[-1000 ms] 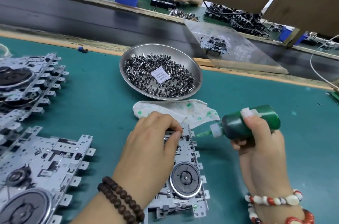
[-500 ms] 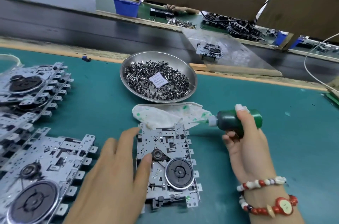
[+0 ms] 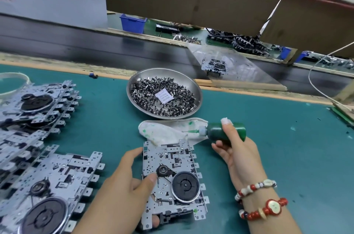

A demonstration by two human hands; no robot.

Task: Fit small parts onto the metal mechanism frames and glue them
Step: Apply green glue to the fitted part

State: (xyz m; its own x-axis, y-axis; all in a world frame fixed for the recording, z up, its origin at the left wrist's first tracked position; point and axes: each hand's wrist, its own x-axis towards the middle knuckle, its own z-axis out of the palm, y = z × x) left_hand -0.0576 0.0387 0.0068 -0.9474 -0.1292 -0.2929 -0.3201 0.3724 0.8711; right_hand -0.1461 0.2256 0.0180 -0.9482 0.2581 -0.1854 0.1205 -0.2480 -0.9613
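At the lower centre of the frame, the left hand (image 3: 122,185) grips a metal frame (image 3: 172,182) by its left edge, thumb on top and fingers curled under, on the green tabletop (image 3: 287,157). Right of centre, the right hand (image 3: 239,149) holds a green glue bottle (image 3: 224,131), fingers wrapped round it, nozzle over a stained cloth (image 3: 168,132), apart from the frame. This frame looks glued and ready to go. More frames (image 3: 38,176) are stacked at left, and a metal dish (image 3: 199,97) of small parts (image 3: 162,97) sits upper centre, so much work likely remains.

bare forearms — red-and-white bead bracelets (image 3: 263,206) circle one wrist.
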